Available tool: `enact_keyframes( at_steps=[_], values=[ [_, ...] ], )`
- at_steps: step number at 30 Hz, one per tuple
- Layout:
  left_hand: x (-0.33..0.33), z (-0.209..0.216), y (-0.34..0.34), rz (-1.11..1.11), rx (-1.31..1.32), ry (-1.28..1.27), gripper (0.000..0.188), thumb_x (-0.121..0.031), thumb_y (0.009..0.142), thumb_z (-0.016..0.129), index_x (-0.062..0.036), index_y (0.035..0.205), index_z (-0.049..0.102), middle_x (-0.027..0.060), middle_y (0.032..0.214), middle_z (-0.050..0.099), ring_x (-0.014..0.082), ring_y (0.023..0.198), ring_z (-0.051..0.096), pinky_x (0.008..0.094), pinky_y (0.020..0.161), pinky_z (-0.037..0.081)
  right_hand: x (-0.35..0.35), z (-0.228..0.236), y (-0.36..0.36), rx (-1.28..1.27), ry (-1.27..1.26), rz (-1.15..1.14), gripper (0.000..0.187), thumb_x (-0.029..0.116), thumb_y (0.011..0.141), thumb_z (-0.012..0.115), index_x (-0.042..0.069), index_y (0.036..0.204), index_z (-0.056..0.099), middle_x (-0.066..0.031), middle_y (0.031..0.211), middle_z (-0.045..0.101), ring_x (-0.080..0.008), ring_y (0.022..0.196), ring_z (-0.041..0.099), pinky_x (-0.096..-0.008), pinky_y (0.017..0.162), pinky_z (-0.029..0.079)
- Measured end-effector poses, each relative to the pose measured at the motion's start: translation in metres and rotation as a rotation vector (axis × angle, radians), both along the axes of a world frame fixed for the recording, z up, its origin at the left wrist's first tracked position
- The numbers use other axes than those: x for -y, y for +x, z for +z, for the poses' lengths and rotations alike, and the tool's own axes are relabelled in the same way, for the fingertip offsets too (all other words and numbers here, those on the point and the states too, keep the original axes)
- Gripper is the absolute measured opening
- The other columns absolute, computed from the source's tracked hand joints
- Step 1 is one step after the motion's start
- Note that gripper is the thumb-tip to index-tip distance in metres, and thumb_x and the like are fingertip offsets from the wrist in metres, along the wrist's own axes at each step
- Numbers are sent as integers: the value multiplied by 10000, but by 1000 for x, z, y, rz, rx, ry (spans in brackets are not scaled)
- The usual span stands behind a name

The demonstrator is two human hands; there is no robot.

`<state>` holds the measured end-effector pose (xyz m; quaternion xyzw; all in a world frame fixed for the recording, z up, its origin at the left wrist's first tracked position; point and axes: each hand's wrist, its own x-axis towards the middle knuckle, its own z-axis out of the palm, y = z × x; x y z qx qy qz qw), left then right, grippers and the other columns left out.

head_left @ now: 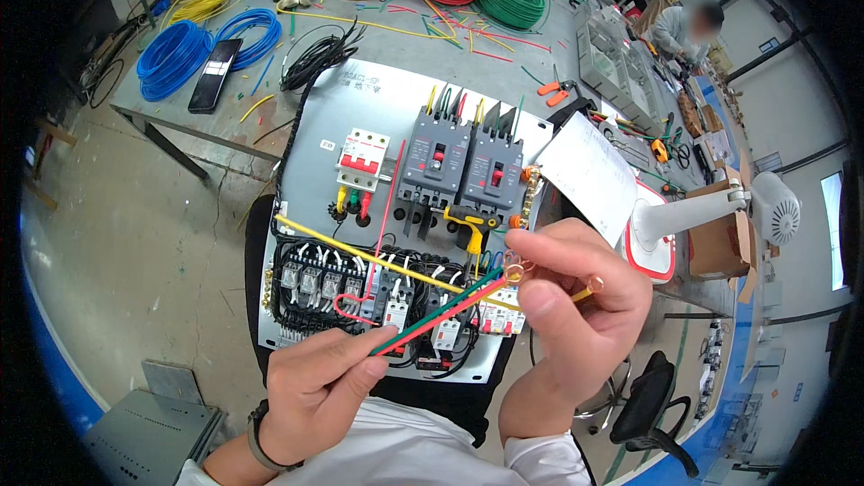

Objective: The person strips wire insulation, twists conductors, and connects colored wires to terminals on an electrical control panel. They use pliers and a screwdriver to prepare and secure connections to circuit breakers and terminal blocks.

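My left hand (310,387) is closed on a green wire (450,306) and a red wire (441,322), which lie side by side and slant up to the right. My right hand (580,306) pinches their far ends, where bare copper loops (514,272) show between thumb and forefinger. A long yellow wire (378,258) crosses above the panel and passes behind my right fingers; its looped copper end comes out beyond them. Beneath is a metal panel (310,139) with two grey circuit breakers (436,156), a white breaker (362,160) and a yellow-handled screwdriver-like tool (472,223).
A bent red wire (382,216) lies over the panel. Behind, the workbench (360,45) carries blue wire coils (175,58), other colored coils, a phone (215,76) and orange-handled pliers (555,90). A white fan (702,216) and paper (589,171) stand right. Another person (679,31) works farther off.
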<state>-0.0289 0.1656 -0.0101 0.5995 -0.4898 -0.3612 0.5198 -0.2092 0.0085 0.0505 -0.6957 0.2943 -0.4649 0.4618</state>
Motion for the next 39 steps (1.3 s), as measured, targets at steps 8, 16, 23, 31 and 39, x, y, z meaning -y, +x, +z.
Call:
enact_keyframes(
  at_steps=[8, 16, 23, 31, 39],
  values=[
    [-1, 0, -2, 3, 10, 0, 281, -35, 934, 717, 36, 1205, 730, 82, 661, 596, 146, 552, 495, 286, 525, 383, -1, 0, 3, -26, -67, -30, 316, -24, 766, 829, -22, 1080, 794, -85, 902, 730, -65, 680, 550, -191, 552, 336],
    [-2, 5, -2, -12, -13, 5, 277, -42, 940, 718, 36, 1206, 730, 81, 677, 605, 143, 555, 493, 286, 520, 384, 0, -2, 3, -10, -44, -16, 250, -21, 786, 822, -27, 1035, 797, -101, 901, 734, -78, 705, 585, -203, 568, 377],
    [6, 15, 0, -70, -128, 14, 291, -46, 975, 681, 35, 1253, 704, 97, 771, 687, 141, 623, 595, 268, 569, 451, -4, -3, 11, 0, 51, 51, 227, -31, 799, 809, -34, 1025, 795, -105, 901, 732, -78, 709, 586, -199, 579, 383],
    [14, 17, 0, -86, -202, -13, 272, -109, 1052, 586, 23, 1263, 696, 94, 834, 732, 60, 550, 538, 221, 496, 432, -7, 0, 12, -33, 66, 48, 268, -34, 828, 787, -35, 1096, 784, -97, 940, 730, -60, 706, 558, -190, 577, 360],
    [13, 17, -5, -83, -249, 15, 308, -100, 1052, 565, 20, 1313, 677, 103, 847, 733, 60, 560, 548, 213, 515, 448, -11, 2, 8, -122, 97, 4, 324, 8, 795, 800, -82, 1104, 756, -135, 934, 714, -94, 740, 587, -199, 622, 394]
  ],
)
